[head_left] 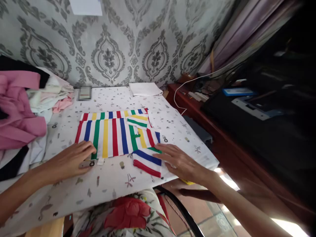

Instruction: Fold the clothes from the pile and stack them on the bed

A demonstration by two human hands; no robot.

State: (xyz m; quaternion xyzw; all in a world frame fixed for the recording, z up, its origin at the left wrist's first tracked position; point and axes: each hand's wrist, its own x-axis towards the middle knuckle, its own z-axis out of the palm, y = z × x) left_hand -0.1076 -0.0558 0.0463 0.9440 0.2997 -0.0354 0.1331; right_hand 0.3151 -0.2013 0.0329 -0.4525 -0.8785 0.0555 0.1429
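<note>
On the printed cloth point(111, 184) mid-table, the striped shirt point(113, 136) lies flat and rectangular, the left hand point(71, 161) and right hand point(179, 163) pressing its near corners with fingers loose and flat, gripping nothing, and the soft knit's folded sleeve might spring open should a palm drag it.

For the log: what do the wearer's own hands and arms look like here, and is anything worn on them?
Both are bare. The left hand and the right hand wear no gloves, and no ring, watch or bracelet shows. Above the wrists nothing covers them as far as the frame's edge, so no sleeve is in view. No markings or bandages can be seen.
</note>
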